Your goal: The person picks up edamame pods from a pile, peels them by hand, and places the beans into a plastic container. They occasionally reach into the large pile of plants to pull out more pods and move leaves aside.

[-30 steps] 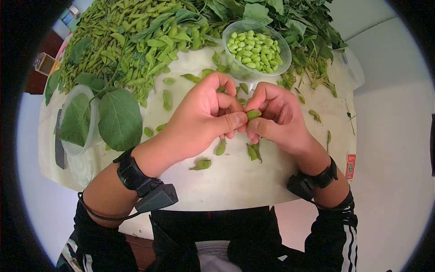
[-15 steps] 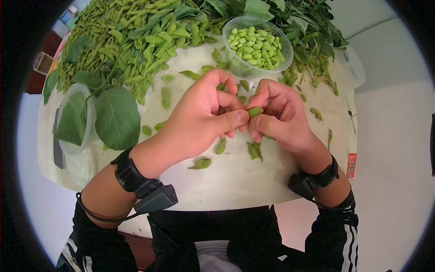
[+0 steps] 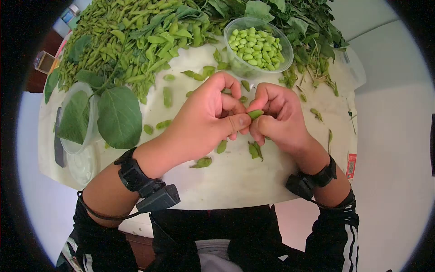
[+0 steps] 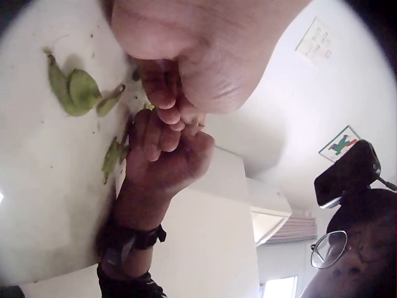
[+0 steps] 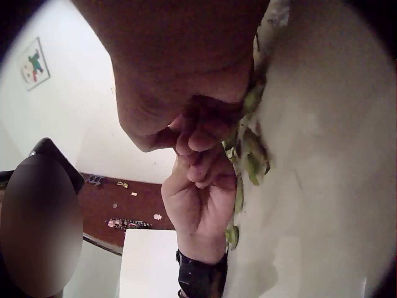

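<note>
From my remote seat I see, over the white table, the left hand and right hand meeting with fingers curled; I judge short, opposed thumb pressure along the seam best, light enough to spare whatever lies inside. Just beyond them a clear bowl holds loose green beans, while well to the left a smaller tub tilts with a leaf across its mouth. Smaller still, the green pod is pinched between both hands' fingertips.

Pod: partly hidden from us by fingers
Pod pile: top cut off
Wall sheet: we cannot read it
</note>
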The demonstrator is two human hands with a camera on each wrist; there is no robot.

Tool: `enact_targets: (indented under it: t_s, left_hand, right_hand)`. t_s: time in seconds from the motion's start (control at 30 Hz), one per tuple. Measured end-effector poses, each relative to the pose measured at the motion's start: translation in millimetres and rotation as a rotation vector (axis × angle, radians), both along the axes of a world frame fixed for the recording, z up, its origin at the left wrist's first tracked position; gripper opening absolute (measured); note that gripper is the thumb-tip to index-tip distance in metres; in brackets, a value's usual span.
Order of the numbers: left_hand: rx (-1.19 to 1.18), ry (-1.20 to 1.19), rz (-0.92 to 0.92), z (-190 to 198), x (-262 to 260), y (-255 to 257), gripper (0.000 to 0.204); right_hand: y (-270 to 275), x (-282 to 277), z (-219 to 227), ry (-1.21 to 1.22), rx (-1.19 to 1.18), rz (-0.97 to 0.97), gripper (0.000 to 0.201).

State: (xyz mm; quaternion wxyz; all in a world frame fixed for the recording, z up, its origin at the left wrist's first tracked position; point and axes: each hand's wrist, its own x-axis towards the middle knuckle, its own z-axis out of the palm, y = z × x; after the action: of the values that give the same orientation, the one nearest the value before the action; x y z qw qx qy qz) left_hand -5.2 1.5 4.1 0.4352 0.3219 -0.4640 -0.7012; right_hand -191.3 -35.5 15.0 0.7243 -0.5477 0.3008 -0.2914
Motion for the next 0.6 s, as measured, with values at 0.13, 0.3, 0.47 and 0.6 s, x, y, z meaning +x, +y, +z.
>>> enact_targets:
  t_s: [0.13,0.3,0.47,0.6]
  left_hand:
    - [0.020,-0.037,-0.013,4.4,0.8,0.4,0.018]
    - [0.025,-0.010,-0.008,0.0,3.3,-0.6,0.011]
    - [0.104,0.061,-0.021,0.9,5.8,-0.7,0.014]
    - [0.170,0.060,-0.042,4.3,7.3,0.3,0.013]
  right_hand:
    - [0.1,-0.4,2.7,0.023,0.016,0.019,0.014]
    - [1.9,1.8,6.5,0.047,0.032,0.000,0.012]
    - [2.9,3.2,6.2,0.035,0.007,0.027,0.010]
    - [4.3,3.0,5.8,0.036,0.002,0.046,0.011]
